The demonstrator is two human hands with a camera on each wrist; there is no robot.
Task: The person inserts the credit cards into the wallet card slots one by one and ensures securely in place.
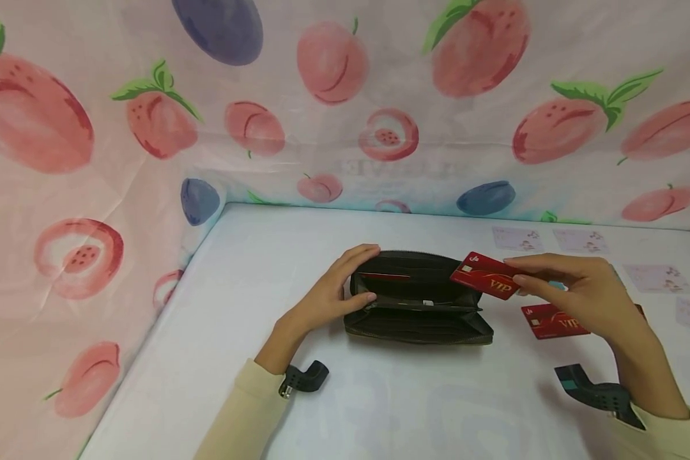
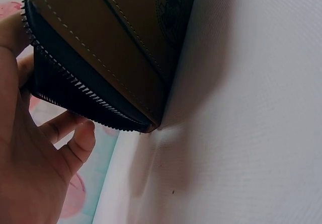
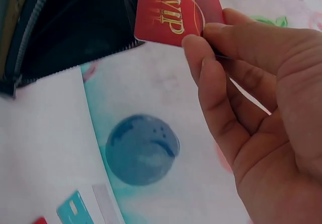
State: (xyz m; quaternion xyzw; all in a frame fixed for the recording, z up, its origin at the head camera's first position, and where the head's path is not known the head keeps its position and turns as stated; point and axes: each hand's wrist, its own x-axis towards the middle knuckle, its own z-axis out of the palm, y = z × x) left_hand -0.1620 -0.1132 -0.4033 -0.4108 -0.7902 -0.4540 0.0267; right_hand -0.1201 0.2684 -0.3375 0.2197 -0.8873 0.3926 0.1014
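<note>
while left grip (image 1: 324, 292) holds wallet (image 1: 416, 324), right (image 1: 589, 291) pinches card (image 1: 483, 275).

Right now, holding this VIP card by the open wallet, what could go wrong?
The red VIP card, at the right end of the zip-around wallet, might snag there. The wallet could swivel: the left hand grips only its left end. The right hand may brush another VIP card lying nearby.

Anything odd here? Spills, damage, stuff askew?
No spill or damage visible. The wallet gapes open, held by the left hand; the right hand pinches a red VIP card. Only nit: a tiny dark speck on the white surface, odd against otherwise pale material. Can't tell what it is.
</note>
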